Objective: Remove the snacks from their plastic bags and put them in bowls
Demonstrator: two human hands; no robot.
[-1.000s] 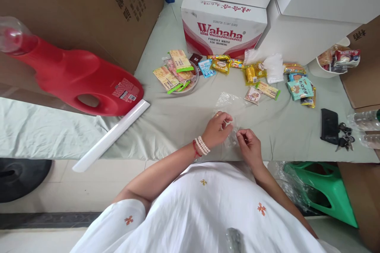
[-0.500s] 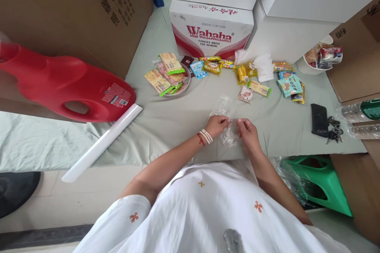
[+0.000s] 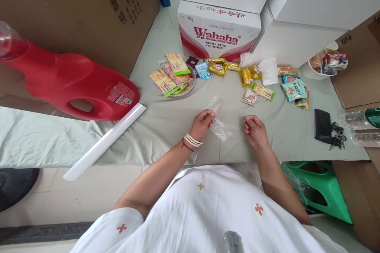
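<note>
Right at the near edge of the grey-green cloth (image 3: 166,126), your left hand (image 3: 202,123) is pinched shut on a crumpled clear plastic bag (image 3: 220,129), which trails toward 3 o'clock and lies on the cloth. Your right hand (image 3: 255,131) sits at 3 o'clock, not touching the bag, fingers curled in with nothing visible in them. Snack packets (image 3: 252,77) lie scattered at 12 o'clock, by the Wahaha box (image 3: 218,33).

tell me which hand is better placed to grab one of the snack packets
Right, probably. The right hand looks empty and sits nearer the snack packets. The left hand is busy pinching the clear plastic bag.
</note>
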